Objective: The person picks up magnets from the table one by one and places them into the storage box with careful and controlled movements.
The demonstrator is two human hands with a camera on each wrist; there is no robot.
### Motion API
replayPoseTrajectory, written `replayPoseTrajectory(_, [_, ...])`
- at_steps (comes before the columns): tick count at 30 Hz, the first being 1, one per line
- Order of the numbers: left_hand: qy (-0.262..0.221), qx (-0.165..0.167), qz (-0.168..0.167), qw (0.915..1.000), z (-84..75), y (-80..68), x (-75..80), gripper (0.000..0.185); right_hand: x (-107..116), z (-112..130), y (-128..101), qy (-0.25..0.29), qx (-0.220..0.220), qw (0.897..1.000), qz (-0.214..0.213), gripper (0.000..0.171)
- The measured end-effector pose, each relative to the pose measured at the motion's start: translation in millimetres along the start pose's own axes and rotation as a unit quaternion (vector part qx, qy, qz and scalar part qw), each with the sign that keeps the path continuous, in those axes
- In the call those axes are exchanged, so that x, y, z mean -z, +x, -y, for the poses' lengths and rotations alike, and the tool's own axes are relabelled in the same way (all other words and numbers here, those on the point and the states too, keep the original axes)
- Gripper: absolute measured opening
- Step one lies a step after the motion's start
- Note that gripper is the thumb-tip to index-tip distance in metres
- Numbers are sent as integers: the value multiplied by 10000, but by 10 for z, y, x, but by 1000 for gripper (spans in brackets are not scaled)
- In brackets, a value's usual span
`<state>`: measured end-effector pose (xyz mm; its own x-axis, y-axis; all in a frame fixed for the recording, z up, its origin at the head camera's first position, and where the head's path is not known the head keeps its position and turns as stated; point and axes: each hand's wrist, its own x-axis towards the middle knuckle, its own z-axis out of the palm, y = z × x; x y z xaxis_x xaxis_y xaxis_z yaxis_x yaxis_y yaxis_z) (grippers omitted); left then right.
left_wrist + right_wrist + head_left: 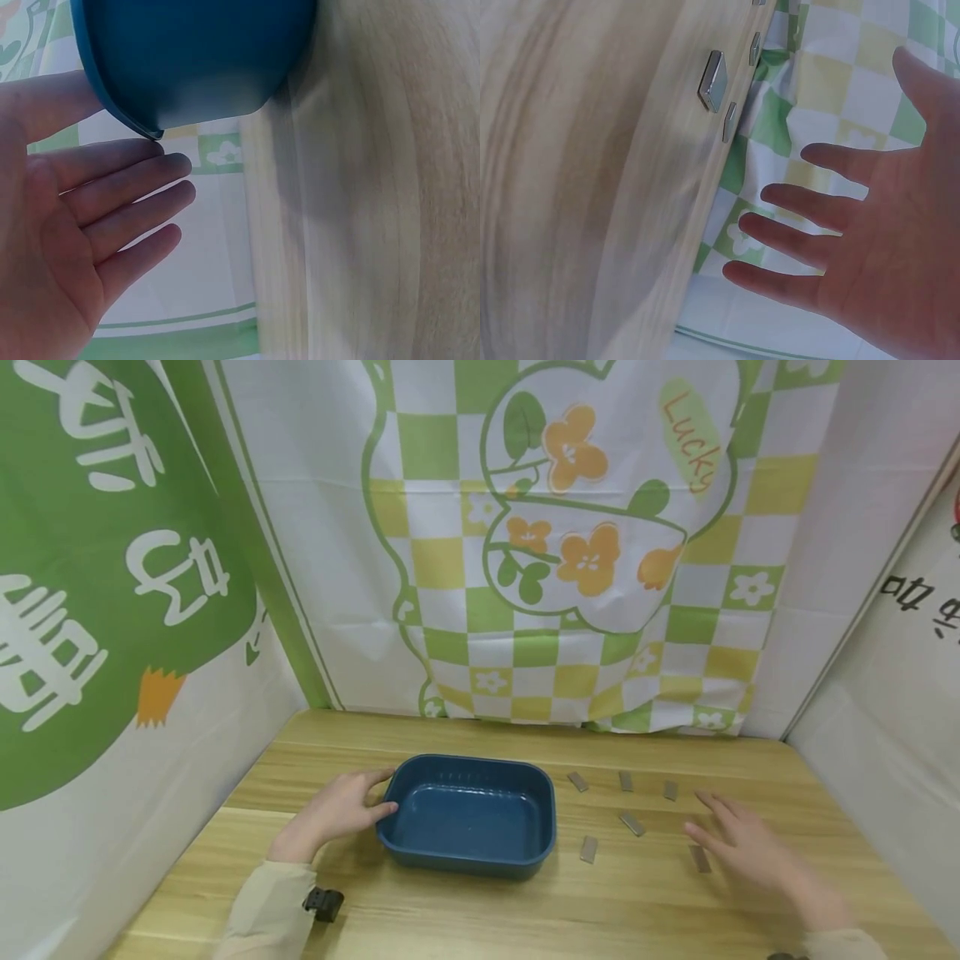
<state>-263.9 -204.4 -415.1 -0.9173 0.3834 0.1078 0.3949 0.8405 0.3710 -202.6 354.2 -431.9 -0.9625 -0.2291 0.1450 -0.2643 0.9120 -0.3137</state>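
Observation:
A dark blue rectangular plastic basin (472, 865) with rounded corners stands on the table, nothing lying in it. My left hand (341, 810) holds its left rim, thumb over the edge and the index fingertip (154, 146) at the outside; the other fingers stretch out straight. To the basin's right lie several small flat grey metal blocks, among them one at the front (588, 849) and one by the right hand (701, 859). Above that last block hovers my right hand (757, 847), fingers spread and holding nothing. In the right wrist view a shiny block (714, 81) lies beyond the fingertips.
The wooden table (450, 927) runs back to a green-and-white checked curtain (536, 647). Printed cloth walls (225, 718) close in the left and right sides. A black band (324, 903) sits at the left sleeve.

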Motion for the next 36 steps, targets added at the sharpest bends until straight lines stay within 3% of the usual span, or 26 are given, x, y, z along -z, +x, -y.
replayPoseTrajectory(18, [-207,-63,54,9998,25,27,31,57,7,-29,-50,426,-191,9982,373,65])
replayPoseTrajectory(26, [-257,-46,16,9997,44,33,26,56,38,-25,-71,869,-303,9932,719,67])
replayPoseTrajectory(36, [-289,-4,7,9996,47,35,23,56,-11,-101,-64,1229,-238,9885,848,61])
